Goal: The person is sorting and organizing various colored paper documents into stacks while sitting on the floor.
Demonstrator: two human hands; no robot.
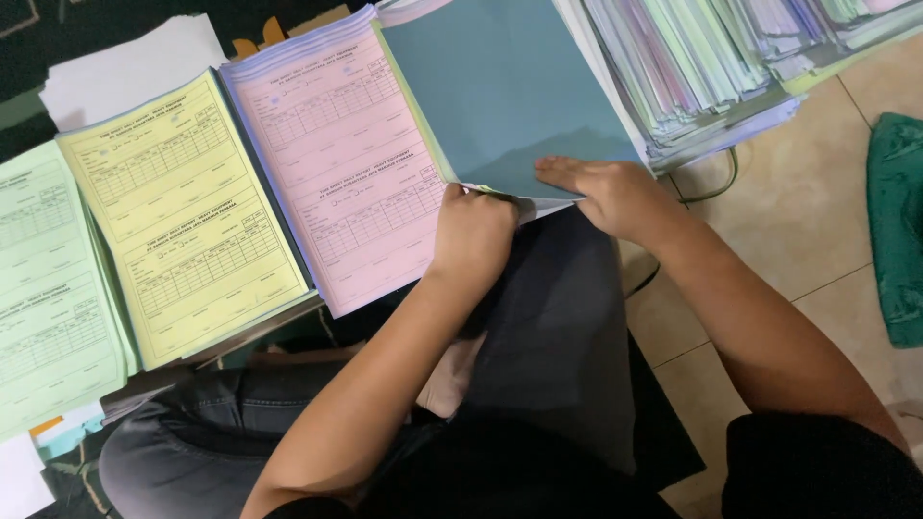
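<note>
Around your hands the forms lie in fanned stacks: a pink form stack (341,168) just left of your work, a yellow form stack (187,211) beside that, and a green form stack (43,288) at the far left edge. Plain white sheets (130,62) poke out behind the yellow ones. To the upper right sits a tall pile of mixed pastel papers (697,67), its edge close to your right wrist, with tan floor tiles (798,221) beyond and a green cloth (899,221) at the right border.

The blue-grey sheet (500,91) lies on top of its own pile, between the pink stack and the pastel pile. Its long axis runs away from you, tilted a little leftward, and its near edge meets your fingers.

Your left hand (473,231) is curled closed, pinching the sheet's near left corner. Your right hand (611,192) lies flat, fingers extended, pressing the near edge; whether it grips anything underneath cannot be told.
</note>
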